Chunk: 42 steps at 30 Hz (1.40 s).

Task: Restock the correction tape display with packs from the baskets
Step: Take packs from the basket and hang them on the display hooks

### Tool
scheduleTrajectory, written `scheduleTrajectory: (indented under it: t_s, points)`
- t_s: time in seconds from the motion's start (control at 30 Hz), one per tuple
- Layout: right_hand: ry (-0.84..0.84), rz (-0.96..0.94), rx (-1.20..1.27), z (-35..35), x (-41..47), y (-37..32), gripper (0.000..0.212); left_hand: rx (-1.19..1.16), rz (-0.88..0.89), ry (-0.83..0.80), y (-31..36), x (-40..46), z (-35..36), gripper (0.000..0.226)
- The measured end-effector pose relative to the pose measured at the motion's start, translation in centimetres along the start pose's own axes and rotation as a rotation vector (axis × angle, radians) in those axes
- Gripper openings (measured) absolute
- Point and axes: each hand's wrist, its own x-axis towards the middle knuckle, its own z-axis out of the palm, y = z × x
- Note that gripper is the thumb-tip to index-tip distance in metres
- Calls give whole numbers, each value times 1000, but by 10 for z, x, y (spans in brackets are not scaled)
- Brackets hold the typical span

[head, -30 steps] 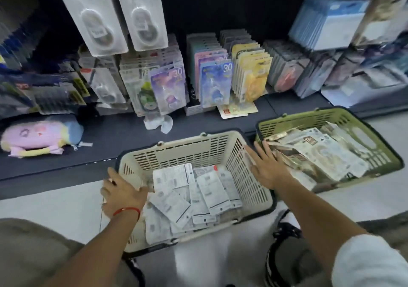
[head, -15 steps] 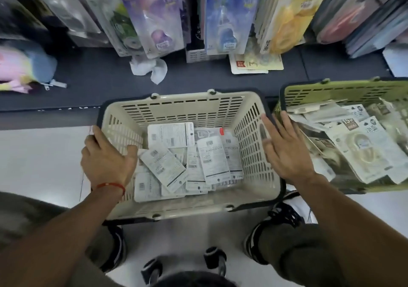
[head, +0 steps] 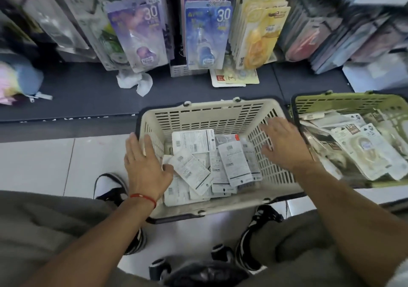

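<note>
A cream basket point(head: 205, 115) stands on the floor before the shelf, holding several white correction tape packs point(head: 235, 164) lying face down. My left hand point(head: 144, 167) rests flat over the basket's left rim, fingers straight, thumb touching a pack. Over the right side wall my right hand point(head: 282, 145) hovers with fingers spread, holding nothing. A green basket point(head: 340, 101) of more packs sits to the right. The display point(head: 207, 35) shows upright rows of purple, blue and yellow packs.
A dark shelf ledge point(head: 88, 96) carries a crumpled white tissue point(head: 134, 82), a loose flat pack point(head: 234, 79) and a pastel plush pouch point(head: 15, 81) at far left. My knees and black shoes point(head: 258, 231) crowd the pale tiled floor below the basket.
The view has shifted left, so the baskets sit further right. My left hand has opened and moved inward over the rim; my right hand has moved from the gap between baskets to inside the cream one.
</note>
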Motion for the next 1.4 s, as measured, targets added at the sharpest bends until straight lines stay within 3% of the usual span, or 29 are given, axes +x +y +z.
scheduleTrajectory:
  t_s: [0.07, 0.13, 0.2, 0.23, 0.33, 0.43, 0.47, 0.6, 0.67, 0.7, 0.8, 0.83, 0.9, 0.97, 1.03, 1.13, 1.23, 1.33, 1.4]
  points:
    - [-259, -135, 59, 12, 13, -24, 72, 161, 144, -46, 9, -4, 2, 90]
    - [-535, -183, -29, 30, 19, -43, 99, 209, 265, -96, 23, -9, 9, 77]
    - [-658, -166, -116, 49, 20, -57, 124, 82, 246, -200, 35, -15, 18, 67]
    - [-663, -160, -150, 58, 19, -63, 127, -21, 192, -243, 40, -18, 23, 63]
    - [-612, -222, -196, 74, 18, -70, 112, -257, 17, -300, 51, -26, 34, 52]
    - [-707, -174, 130, 60, 21, -56, 105, -382, -83, -320, 65, -20, 36, 48]
    - [-702, -123, 274, 47, 24, -50, 91, -413, -96, -334, 71, -14, 36, 50]
    - [-378, 2, 730, -7, 42, -16, 18, -491, 39, -366, 99, 15, 34, 78]
    - [-456, -19, 1000, -27, 51, -11, 14, -546, 110, -455, 106, 23, 35, 85]
    - [-523, -27, 1123, -33, 55, -15, 14, -617, 90, -513, 106, 25, 35, 77]
    - [-558, 61, 1283, -16, 64, -32, 26, -682, -29, -490, 93, 23, 40, 34]
    - [-499, 124, 1203, -4, 66, -36, 30, -680, -70, -449, 85, 21, 41, 26]
    - [-464, 139, 630, 30, 61, -35, 54, -719, -212, -358, 65, 16, 41, 22]
    - [-639, 33, 19, 64, 42, -31, 105, -788, -356, -298, 46, 12, 40, 23]
    - [-703, -33, -181, 94, 23, -31, 129, -817, -437, -271, 33, 11, 39, 21]
    - [-650, -65, -138, 105, 20, -27, 117, -838, -464, -285, 26, 9, 35, 24]
    - [-662, 32, 175, 77, 29, -16, 89, -823, -453, -284, 29, 10, 30, 28]
    - [-405, 142, 464, 30, 38, -7, 28, -854, -416, -249, 37, 11, 30, 21]
    - [-238, 164, 558, -7, 50, -3, 21, -885, -391, -226, 44, 12, 31, 25]
